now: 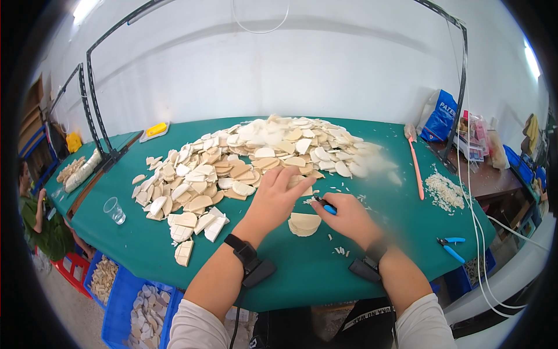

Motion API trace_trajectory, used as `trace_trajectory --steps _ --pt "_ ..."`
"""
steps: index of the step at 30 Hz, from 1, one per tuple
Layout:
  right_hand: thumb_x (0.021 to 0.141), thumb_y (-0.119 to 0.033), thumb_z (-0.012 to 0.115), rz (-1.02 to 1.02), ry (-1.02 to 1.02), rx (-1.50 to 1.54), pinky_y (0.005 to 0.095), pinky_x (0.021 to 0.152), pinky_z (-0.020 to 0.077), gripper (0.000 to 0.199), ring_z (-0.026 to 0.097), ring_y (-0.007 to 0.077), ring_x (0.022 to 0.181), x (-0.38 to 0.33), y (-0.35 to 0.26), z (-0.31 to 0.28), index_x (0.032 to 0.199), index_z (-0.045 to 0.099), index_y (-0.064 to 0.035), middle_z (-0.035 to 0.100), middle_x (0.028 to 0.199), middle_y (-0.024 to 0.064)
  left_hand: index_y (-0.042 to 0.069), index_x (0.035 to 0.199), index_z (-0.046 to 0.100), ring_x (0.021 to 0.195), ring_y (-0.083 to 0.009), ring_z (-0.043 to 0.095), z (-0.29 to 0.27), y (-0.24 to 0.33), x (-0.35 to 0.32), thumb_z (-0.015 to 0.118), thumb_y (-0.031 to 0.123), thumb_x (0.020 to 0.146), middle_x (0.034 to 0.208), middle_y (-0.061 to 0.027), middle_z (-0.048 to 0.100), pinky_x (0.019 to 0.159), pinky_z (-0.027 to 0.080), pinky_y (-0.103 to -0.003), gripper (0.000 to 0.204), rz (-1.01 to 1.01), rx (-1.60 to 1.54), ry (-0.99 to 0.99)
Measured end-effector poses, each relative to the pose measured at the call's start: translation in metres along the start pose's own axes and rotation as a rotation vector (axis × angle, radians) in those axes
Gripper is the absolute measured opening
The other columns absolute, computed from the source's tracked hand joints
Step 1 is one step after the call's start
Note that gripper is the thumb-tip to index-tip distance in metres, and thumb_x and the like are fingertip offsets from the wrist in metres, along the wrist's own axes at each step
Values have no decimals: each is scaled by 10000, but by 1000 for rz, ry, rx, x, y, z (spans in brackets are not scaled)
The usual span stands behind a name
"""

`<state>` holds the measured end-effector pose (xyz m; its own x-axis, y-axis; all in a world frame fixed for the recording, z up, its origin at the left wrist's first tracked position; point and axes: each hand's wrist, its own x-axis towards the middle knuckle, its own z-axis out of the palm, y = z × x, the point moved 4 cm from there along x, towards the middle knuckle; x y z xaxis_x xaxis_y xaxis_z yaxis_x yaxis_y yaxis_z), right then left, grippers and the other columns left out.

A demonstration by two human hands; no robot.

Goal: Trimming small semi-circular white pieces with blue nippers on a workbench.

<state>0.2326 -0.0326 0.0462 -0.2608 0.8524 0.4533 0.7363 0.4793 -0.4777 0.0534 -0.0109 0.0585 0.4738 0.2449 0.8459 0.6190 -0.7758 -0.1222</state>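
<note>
Cream half-round flat pieces (304, 224), stacked in a small pile, are lying on the green felt-covered table (290, 273) just in front of both hands, slightly toward the right one.

Head view:
- Left hand (278, 195) is reaching forward, palm down, fingers spread flat, pressing on the near edge of the large heap of cream and tan flat cut pieces (256, 157). It is clasping nothing; fingers are lying open on the pieces.
- Right hand (344, 214) is curling closed around a small blue-handled tool (326, 206), its tip poking out toward the left hand. Hand is resting just right of the small stack, near touching it.
- Both wrists are wearing black strapped bands.
- White trimmings (339, 250) are lying scattered on the felt near the right wrist.
- Blue-handled pliers (450, 245) are lying well to the right; a long orange stick (416, 167) beyond them.
- Clear plastic cup (114, 210) is standing far left.
- Blue crates (136, 308) below the table edge are holding more pieces.
</note>
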Motion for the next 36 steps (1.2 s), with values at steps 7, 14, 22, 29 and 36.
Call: trace_trajectory --steps 7,14,22,29,36 --pt "929 -324 659 -38 59 19 455 615 467 339 618 369 694 1 2 1 804 635 -10 637 738 179 176 1252 643 1121 -291 531 3 -2 -2 617 -81 737 1207 -74 555 972 466 -412 576 -22 -8 -26" --pt "920 -261 670 30 187 52 454 614 465 278 607 377 683 -1 5 -4 825 620 -4 629 735 186 157 1218 654 1105 -318 519 0 -1 0 605 -78 789 1181 -90 551 953 470 -414 492 -47 -53 -59" --pt "922 -256 668 49 289 75 448 626 476 268 620 369 700 1 13 -2 877 633 6 635 762 185 101 1259 579 1014 -274 580 17 -11 -4 605 -3 921 1181 -132 602 900 491 -380 354 -295 -438 -59" --pt "932 -264 660 148 268 168 427 629 476 284 620 359 703 1 13 -5 915 642 20 642 780 196 30 1126 579 637 -72 564 20 -18 -4 664 208 988 865 -28 705 566 485 -259 240 -862 -844 -351" --pt "942 -259 658 167 266 192 409 615 463 303 595 332 667 1 13 -7 898 622 38 630 763 196 24 886 615 634 -68 515 19 -14 -6 717 336 952 775 4 648 564 437 -250 334 -771 -714 -544"
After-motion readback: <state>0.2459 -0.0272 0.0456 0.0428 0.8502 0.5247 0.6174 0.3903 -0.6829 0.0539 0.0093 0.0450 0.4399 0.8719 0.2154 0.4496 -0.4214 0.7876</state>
